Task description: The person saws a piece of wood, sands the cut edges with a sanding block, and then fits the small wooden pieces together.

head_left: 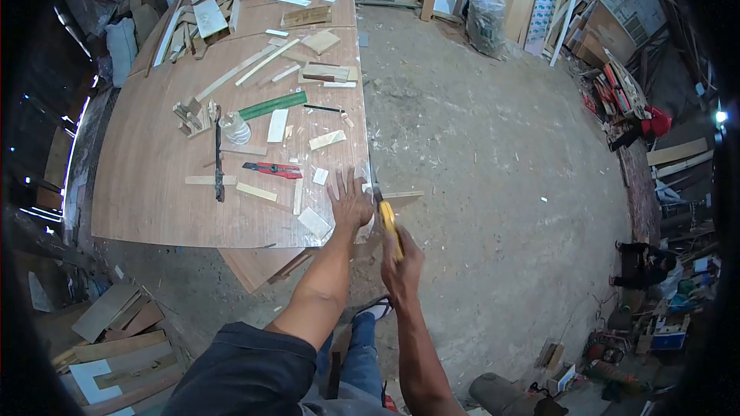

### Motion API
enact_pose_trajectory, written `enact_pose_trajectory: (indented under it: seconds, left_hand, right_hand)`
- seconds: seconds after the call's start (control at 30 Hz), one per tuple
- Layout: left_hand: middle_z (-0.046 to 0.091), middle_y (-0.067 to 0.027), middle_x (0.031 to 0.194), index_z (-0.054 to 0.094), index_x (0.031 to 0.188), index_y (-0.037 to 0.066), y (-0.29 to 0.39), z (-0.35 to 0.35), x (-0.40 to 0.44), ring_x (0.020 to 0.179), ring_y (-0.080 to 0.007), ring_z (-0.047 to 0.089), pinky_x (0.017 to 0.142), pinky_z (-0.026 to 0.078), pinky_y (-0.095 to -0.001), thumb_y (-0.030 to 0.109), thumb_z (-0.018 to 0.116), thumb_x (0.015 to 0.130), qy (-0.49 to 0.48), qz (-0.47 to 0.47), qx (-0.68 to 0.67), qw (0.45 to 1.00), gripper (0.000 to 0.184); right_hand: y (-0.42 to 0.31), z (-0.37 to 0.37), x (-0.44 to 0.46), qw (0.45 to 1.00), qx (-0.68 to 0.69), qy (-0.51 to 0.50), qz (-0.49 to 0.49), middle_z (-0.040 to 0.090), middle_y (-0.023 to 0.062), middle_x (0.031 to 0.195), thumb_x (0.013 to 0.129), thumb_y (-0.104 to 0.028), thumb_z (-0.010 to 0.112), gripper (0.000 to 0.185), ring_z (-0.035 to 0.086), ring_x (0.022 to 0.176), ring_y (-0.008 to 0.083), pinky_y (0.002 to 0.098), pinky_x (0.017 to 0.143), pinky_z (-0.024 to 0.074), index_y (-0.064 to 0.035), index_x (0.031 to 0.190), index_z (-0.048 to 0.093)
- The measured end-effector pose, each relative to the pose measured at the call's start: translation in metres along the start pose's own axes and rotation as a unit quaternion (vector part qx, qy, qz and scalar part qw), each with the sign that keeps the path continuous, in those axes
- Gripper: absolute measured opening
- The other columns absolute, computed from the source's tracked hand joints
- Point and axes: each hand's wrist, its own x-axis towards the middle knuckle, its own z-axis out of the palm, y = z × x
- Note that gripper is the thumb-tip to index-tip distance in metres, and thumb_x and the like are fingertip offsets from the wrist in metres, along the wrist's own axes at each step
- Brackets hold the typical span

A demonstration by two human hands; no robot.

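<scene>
My left hand [352, 204] lies on the table's right edge, fingers spread and pointing away from me. Its fingertips are by a small pale wood piece at the edge; whether they press on it is hard to see. Just right of it, past the edge, my right hand [402, 260] is closed around a yellow-handled tool [388, 218]. The tool's dark far end reaches the table edge, and its exact kind is unclear. A strip of wood [404, 197] juts out beside that end. Close to my left hand lie small white offcuts [315, 222] and a red utility knife [272, 170].
The wooden table [154, 200] carries a green strip [272, 105], a clear plastic cup [237, 129], a dark bar [220, 156] and several wood scraps. Piled offcuts [209, 18] cover its far end. Boards [123, 312] lean at lower left. A filled plastic bag [486, 25] stands beyond on the floor.
</scene>
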Motion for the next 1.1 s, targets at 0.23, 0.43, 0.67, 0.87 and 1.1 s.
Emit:
enact_pose_trajectory:
  seconds: [0.23, 0.43, 0.67, 0.87, 1.1]
  left_hand:
    - [0.018, -0.0143, 0.163, 0.046, 0.133, 0.014, -0.006, 0.010, 0.002, 0.152, -0.0411, 0.003, 0.114, 0.004, -0.0684, 0.035, 0.045, 0.097, 0.023, 0.011, -0.030, 0.999, 0.041]
    - [0.017, -0.0162, 0.163, 0.046, 0.133, 0.013, -0.006, 0.009, 0.003, 0.151, -0.0434, 0.005, 0.114, 0.003, -0.0688, 0.035, 0.045, 0.097, 0.031, 0.024, -0.028, 0.999, 0.042]
    - [0.015, -0.0149, 0.164, 0.044, 0.137, 0.013, -0.006, 0.004, 0.009, 0.151, -0.0430, 0.005, 0.115, 0.004, -0.0682, 0.038, 0.045, 0.097, 0.024, 0.018, -0.034, 0.999, 0.047]
    - [0.016, -0.0105, 0.164, 0.047, 0.135, 0.017, -0.006, 0.012, 0.006, 0.153, -0.0369, 0.003, 0.117, 0.000, -0.0639, 0.038, 0.049, 0.096, 0.014, 0.001, -0.051, 0.999, 0.045]
    - [0.018, -0.0142, 0.162, 0.044, 0.132, 0.015, -0.007, 0.010, 0.004, 0.151, -0.0424, 0.003, 0.114, 0.006, -0.0697, 0.033, 0.052, 0.095, 0.027, 0.015, -0.044, 0.999, 0.042]
  right_hand:
    - [0.000, -0.010, 0.007, 0.999, 0.029, -0.013, 0.003, 0.070, 0.0178, 0.095, 0.098, -0.016, 0.059, 0.034, 0.063, 0.090, 0.0153, 0.0309, 0.082, 0.0506, 0.0095, 0.120, 0.062]
    - [-0.002, -0.002, 0.027, 1.000, 0.006, -0.006, -0.028, 0.065, 0.0222, 0.086, 0.098, -0.020, 0.056, 0.031, 0.064, 0.078, 0.0210, 0.0348, 0.071, 0.0505, 0.0056, 0.113, 0.065]
    - [-0.021, -0.002, 0.058, 0.996, -0.035, -0.044, -0.063, 0.060, 0.0313, 0.077, 0.096, -0.020, 0.056, 0.032, 0.066, 0.068, 0.0235, 0.0395, 0.064, 0.0507, 0.0055, 0.113, 0.065]
    - [-0.015, 0.005, 0.074, 0.997, 0.017, -0.040, -0.063, 0.061, 0.0048, 0.072, 0.097, -0.021, 0.055, 0.036, 0.054, 0.068, 0.0103, 0.0286, 0.058, 0.0451, 0.0117, 0.108, 0.065]
    - [-0.020, -0.001, 0.076, 0.995, 0.063, -0.067, 0.047, 0.055, 0.0033, 0.066, 0.096, -0.019, 0.055, 0.034, 0.049, 0.065, 0.0100, 0.0305, 0.056, 0.0439, 0.0124, 0.098, 0.067]
